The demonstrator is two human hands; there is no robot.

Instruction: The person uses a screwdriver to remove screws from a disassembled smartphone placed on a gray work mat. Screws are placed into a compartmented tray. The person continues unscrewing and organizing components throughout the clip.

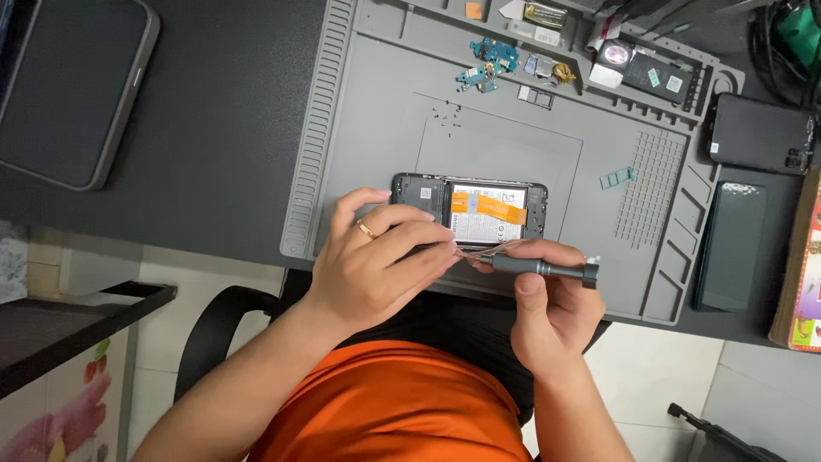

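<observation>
The opened smartphone (469, 210), its back cover off, lay on the grey silicone repair mat (368, 128) with its long axis running left to right across the person's front, just beyond both hands. Its battery and an orange flex cable (487, 206) were exposed in the middle of the body.

The left hand (376, 261), wearing a ring, covered the phone's near left corner, its fingers curled down onto the lower edge and pressing it to the mat. The right hand (547, 295) was closed around a small grey precision screwdriver (539, 267), held nearly level and parallel to the phone's long side, tip pointing left toward the left hand's fingertips. The tip met the phone's near edge just below the battery; whether it sat in a screw head could not be told. Of the two, the left hand was nearer the phone and touching it; the right reached it only through the tool.

Farther from the grip, loose tiny screws (448, 120) lay scattered on the mat's flat centre, well apart from the phone. Beyond them rested small blue circuit boards (487, 64). The compartments along the mat's far rim held small parts and a small battery-like cell (545, 14). Off the mat to the right lay two dark phones (757, 133), and far to the left a larger dark device (73, 85).
</observation>
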